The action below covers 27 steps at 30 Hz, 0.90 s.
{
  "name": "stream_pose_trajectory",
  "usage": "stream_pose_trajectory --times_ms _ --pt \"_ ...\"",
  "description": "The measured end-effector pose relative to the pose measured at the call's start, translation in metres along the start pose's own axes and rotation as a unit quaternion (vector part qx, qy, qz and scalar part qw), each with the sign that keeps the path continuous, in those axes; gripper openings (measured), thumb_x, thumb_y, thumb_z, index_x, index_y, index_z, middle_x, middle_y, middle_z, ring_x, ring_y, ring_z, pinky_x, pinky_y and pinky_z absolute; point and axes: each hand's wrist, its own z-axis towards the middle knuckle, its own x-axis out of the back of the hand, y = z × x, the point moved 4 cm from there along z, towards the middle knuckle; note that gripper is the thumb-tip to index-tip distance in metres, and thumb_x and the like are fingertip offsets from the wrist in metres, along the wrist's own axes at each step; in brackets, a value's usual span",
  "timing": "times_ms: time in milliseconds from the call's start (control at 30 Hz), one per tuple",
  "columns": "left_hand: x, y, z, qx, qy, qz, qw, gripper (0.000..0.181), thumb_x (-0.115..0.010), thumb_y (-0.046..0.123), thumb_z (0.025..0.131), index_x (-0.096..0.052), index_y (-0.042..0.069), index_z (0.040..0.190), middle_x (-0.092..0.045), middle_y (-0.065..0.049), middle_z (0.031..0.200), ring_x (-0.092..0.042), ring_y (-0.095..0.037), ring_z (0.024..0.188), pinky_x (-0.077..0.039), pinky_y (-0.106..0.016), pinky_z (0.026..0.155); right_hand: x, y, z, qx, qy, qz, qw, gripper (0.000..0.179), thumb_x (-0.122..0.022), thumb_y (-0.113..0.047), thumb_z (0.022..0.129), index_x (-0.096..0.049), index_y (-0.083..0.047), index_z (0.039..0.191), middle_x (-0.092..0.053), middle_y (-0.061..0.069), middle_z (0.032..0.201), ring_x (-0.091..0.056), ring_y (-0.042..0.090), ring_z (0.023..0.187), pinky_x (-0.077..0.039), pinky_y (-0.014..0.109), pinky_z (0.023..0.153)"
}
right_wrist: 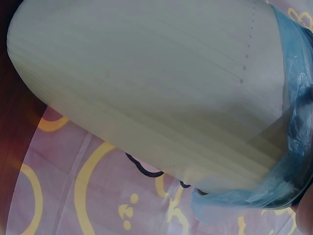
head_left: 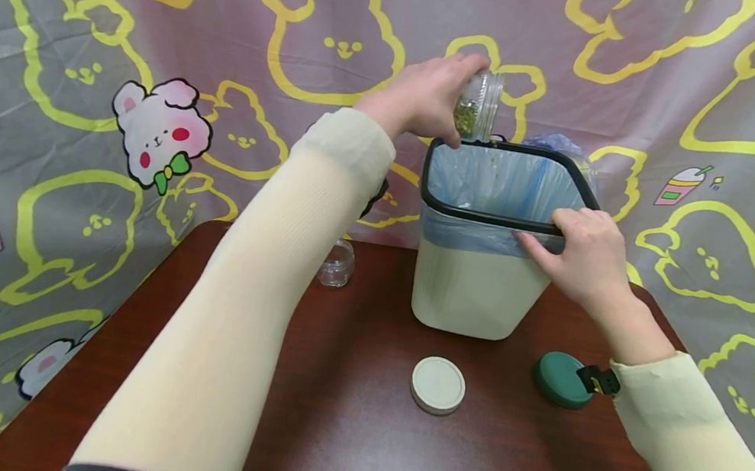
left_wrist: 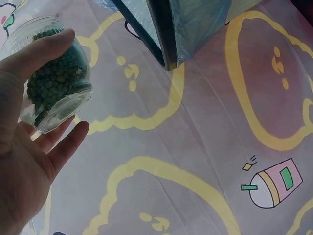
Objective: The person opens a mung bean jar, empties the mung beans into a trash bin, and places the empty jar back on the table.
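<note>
My left hand [head_left: 426, 99] grips a clear jar [head_left: 479, 109] tipped on its side above the far left corner of a cream trash bin [head_left: 475, 292]. Small green pellets [left_wrist: 56, 81] lie inside the jar, seen closely in the left wrist view. A few tiny bits show just below its mouth. A light blue bag [head_left: 467, 237] lines the bin, folded out under the black rim [head_left: 490, 217]. With fingers over the rim and thumb outside, my right hand [head_left: 590, 250] holds the bin's near right corner. Only a sliver of that hand shows in the right wrist view.
A second clear jar [head_left: 336, 263] stands on the brown table [head_left: 345, 416], left of the bin and partly behind my left arm. Nearer me lie a cream lid [head_left: 438, 385] and a green lid [head_left: 563, 379]. A patterned cloth [head_left: 342, 47] hangs behind the table.
</note>
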Motion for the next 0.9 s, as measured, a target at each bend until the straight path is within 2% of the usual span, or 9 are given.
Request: stream_pose_trajectory --times_ms 900 --pt "0.0000 0.0024 -0.0003 -0.004 0.007 0.003 1.0000 0.100 -0.083 0.022 0.074 -0.021 0.017 0.153 -0.038 -0.002 0.146 -0.039 -0.021 0.131 -0.036 -0.037 0.103 0.0012 -0.0006 -0.0001 -0.010 -0.008 -0.001 0.9999 0.040 -0.076 -0.028 0.077 -0.043 -0.008 0.064 -0.039 0.004 0.055 -0.041 0.027 0.055 -0.032 0.044 0.058"
